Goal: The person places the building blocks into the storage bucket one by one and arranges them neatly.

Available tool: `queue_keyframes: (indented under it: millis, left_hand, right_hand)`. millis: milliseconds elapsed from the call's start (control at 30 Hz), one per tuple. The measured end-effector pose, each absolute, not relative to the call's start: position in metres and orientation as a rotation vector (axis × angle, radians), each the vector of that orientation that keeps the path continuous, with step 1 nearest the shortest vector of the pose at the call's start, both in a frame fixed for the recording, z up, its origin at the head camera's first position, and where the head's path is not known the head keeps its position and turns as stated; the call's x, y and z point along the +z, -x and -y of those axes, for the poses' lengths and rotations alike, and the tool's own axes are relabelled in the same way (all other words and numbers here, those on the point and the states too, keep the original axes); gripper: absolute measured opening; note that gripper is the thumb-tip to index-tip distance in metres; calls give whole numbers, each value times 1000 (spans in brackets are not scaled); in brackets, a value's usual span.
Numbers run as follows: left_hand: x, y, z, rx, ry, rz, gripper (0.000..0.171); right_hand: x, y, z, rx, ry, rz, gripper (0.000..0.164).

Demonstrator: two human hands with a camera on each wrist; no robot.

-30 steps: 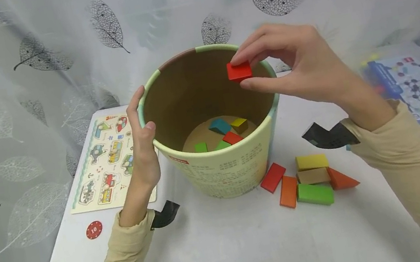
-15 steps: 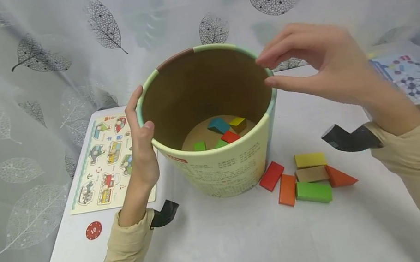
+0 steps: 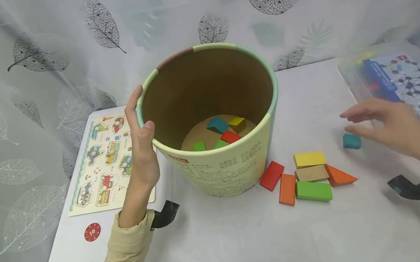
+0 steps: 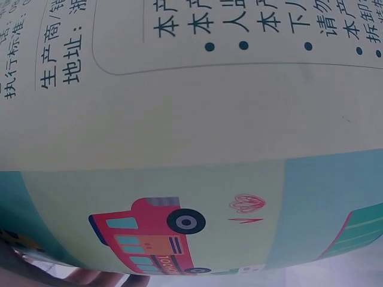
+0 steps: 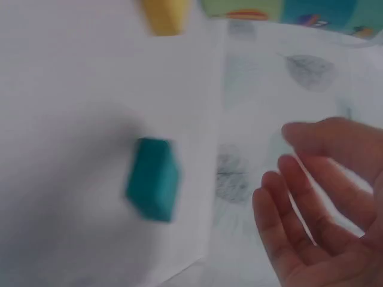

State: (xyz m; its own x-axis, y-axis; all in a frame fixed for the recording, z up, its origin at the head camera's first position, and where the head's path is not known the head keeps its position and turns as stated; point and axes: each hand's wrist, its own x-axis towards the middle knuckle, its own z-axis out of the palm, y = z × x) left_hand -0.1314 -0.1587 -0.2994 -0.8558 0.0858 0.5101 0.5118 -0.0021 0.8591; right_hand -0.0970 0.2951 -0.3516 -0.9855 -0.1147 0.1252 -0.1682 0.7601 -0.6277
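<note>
My left hand [image 3: 141, 150] holds the left rim of a large bucket [image 3: 225, 170], thumb at the rim. In the left wrist view, the printed bucket wall [image 4: 197, 119] fills most of the frame. Several wooden blocks lie at its bottom, including a blue block [image 3: 218, 125], a yellow block [image 3: 238, 124] and a red block [image 3: 230, 136]. Thumb and fingers apart, my right hand [image 3: 392, 127] hovers over the table beside a small teal block [image 3: 351, 141], holding nothing. The right wrist view shows that teal block [image 5: 153, 179] apart from the fingers [image 5: 299, 203].
Right of the bucket lie a red block [image 3: 272, 176], an orange block [image 3: 287, 190], a yellow block [image 3: 309, 159], a plain wood block [image 3: 312, 174], a green block [image 3: 313, 191] and an orange triangle [image 3: 340, 176]. A picture board [image 3: 94, 170], red chip [image 3: 92, 232] and plastic box [image 3: 417, 85] flank them.
The red block has left my right hand, which was over the bucket. That hand has moved right and down to the teal block. My left hand stays on the rim.
</note>
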Motion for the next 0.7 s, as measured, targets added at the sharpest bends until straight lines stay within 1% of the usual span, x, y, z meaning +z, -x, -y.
queue_keyframes:
  millis: [100,233,433,567,700]
  left_hand:
    - [-299,131,159,-1929,618,1969,79]
    - [-298,132,158,-1941,622,1959,80]
    - [-298,132,157,-1943,626,1958,81]
    - [-298,132,157,-1942,638,1957,80]
    - [-298,132,157,-1941,631,1957,80]
  right_hand:
    - [-368,91,-306,1011,-184,2941,37]
    - [-381,88,-306,934,-293,2925,37]
    - [-389,88,-297,819,-421,2886,40]
    - [-393,87,-294,757,-420,2891,42]
    - [-392,85,-293,764,-395,2899,39]
